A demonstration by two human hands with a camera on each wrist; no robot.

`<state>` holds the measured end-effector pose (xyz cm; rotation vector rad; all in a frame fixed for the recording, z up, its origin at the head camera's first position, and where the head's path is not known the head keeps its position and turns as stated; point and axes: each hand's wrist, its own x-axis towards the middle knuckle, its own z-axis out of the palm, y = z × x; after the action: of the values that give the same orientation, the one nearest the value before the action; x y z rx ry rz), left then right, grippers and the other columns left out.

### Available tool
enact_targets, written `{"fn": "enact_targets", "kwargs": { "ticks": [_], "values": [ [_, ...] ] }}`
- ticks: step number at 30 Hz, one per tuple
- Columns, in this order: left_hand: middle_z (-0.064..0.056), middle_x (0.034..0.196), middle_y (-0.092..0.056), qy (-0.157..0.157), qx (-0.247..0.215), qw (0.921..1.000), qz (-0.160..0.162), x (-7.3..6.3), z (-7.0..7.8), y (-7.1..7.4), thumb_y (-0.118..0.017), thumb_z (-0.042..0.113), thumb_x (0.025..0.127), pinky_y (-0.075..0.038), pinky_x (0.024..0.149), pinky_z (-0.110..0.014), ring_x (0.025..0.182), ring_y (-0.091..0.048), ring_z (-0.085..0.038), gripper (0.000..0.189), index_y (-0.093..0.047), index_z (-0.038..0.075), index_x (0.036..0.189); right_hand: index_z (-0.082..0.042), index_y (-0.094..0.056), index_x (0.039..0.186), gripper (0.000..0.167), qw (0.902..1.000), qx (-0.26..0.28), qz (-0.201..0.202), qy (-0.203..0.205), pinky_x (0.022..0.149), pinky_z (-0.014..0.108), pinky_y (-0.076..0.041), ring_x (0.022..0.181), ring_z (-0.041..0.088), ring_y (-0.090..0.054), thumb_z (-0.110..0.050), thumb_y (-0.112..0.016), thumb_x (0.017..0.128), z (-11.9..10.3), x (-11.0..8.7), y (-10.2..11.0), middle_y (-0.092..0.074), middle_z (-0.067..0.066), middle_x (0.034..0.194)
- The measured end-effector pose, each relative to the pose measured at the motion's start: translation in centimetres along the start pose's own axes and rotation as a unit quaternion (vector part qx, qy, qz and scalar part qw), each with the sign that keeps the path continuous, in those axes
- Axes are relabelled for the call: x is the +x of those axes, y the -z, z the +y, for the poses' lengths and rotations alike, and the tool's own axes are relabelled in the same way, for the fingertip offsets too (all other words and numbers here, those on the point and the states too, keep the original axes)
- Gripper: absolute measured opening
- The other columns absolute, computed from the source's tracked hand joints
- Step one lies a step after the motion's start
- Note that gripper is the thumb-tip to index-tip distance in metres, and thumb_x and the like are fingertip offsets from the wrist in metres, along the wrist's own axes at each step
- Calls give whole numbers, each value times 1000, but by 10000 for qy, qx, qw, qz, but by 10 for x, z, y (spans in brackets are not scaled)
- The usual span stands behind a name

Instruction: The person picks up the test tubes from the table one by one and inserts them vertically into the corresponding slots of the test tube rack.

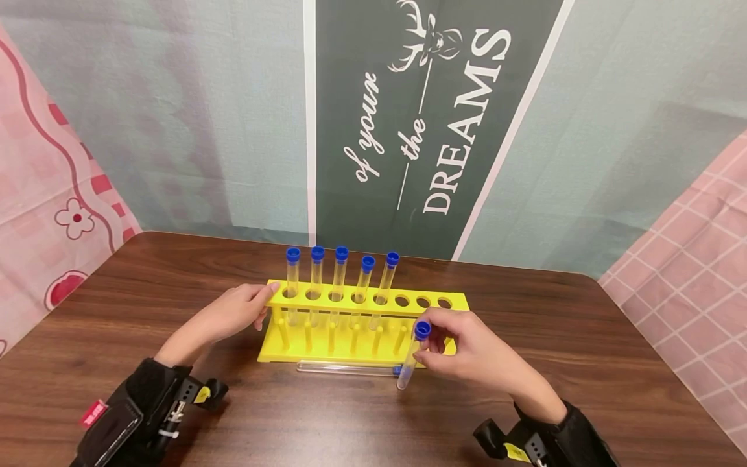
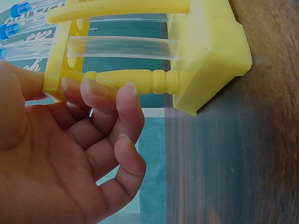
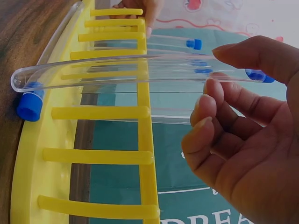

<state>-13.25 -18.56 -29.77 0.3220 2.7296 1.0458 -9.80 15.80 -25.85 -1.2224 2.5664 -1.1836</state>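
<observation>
A yellow test tube rack (image 1: 362,353) stands on the table, with several blue-capped clear test tubes (image 1: 340,272) upright or slightly leaning in its left holes. At the rack's left end my left hand (image 1: 239,311) grips the top bar, thumb on top and fingers curled beneath, beside the turned end post (image 2: 135,82). My right hand (image 1: 461,344) pinches another test tube (image 1: 412,360) near its blue cap, in front of the rack's right part. That tube tilts, its rounded bottom toward the table. One more capped tube (image 1: 347,369) lies flat along the rack's front edge.
Three holes (image 1: 423,301) at the right of the top bar hold no tubes. A row of yellow pegs (image 1: 331,337) rises from the base. Behind the brown table (image 1: 204,266) hangs a printed curtain (image 1: 257,130), with pink cloths (image 1: 47,168) at the sides.
</observation>
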Motion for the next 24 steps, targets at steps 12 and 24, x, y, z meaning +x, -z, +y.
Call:
{"fn": "enact_targets", "kwargs": {
  "ticks": [12, 24],
  "values": [
    [-9, 59, -51, -110, -32, 9999, -62, -1, 0, 2, -27, 42, 100, -29, 53, -30, 50, -36, -17, 52, -47, 5, 70, -5, -55, 90, 16, 9987, 251, -340, -268, 69, 27, -51, 75, 11, -58, -7, -68, 81, 4, 2, -3, -56, -2, 81],
    [-8, 59, -51, -93, 9, 9999, -67, 0, -1, 1, -27, 42, 100, -29, 52, -30, 51, -35, -17, 51, -47, 5, 70, -3, -51, 90, 18, 9958, 488, -636, -436, 68, 27, -51, 75, 10, -60, 4, -64, 79, 9, 4, -9, -56, 5, 84]
  ]
}}
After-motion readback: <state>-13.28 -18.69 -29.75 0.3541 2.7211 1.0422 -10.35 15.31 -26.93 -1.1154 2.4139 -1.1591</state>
